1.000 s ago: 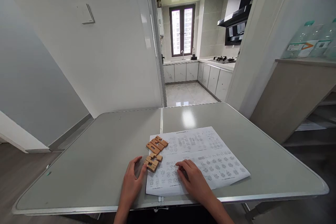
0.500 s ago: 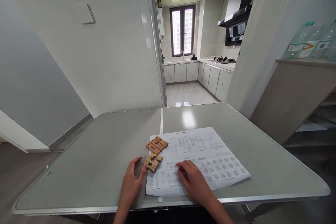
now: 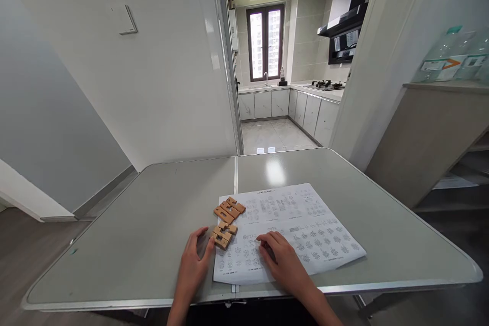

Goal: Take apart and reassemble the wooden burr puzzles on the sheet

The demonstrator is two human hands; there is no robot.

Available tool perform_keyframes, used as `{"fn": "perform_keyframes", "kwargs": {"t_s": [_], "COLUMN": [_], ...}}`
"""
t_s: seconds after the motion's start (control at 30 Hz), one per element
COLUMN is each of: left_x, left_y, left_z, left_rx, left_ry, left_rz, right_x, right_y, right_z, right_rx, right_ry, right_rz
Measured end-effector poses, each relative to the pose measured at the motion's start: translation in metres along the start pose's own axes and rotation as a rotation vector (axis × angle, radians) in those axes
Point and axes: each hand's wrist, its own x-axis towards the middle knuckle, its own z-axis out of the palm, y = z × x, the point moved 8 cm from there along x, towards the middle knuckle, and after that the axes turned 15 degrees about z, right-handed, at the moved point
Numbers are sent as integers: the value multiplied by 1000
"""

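Note:
My left hand (image 3: 194, 261) rests on the table with thumb and fingers apart. Its thumb tip is right at the left edge of a group of notched light wooden puzzle pieces (image 3: 224, 235); whether it touches them I cannot tell. Just beyond lie several flatter, darker wooden pieces with cut-outs (image 3: 229, 210), side by side. Both groups sit on the left part of a printed sheet (image 3: 278, 232) covered in small diagrams. My right hand (image 3: 280, 260) lies over the sheet's near middle, fingers loosely bent and thumb apart, holding nothing.
The grey folding table (image 3: 153, 229) has a metal rim and a seam down its middle. At the right, plastic bottles (image 3: 451, 58) stand on a cabinet (image 3: 428, 127). Past the table, a doorway opens onto a kitchen with a gas stove (image 3: 326, 85).
The view has shifted very slightly. My hands, the wooden pieces and the sheet stay in the same places relative to each other.

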Motion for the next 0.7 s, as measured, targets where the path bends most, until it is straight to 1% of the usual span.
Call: {"fn": "perform_keyframes", "kwargs": {"t_s": [0.27, 0.57, 0.7], "left_x": [0, 1, 2], "left_y": [-6, 0, 5], "left_z": [2, 0, 0], "left_rx": [-7, 5, 6], "left_ry": [-9, -1, -20], "left_rz": [16, 10, 4], "right_x": [1, 1, 1], "right_y": [2, 2, 1], "right_z": [2, 1, 0], "right_rx": [-14, -15, -11], "right_ry": [21, 9, 12], "right_rz": [-6, -20, -13]}}
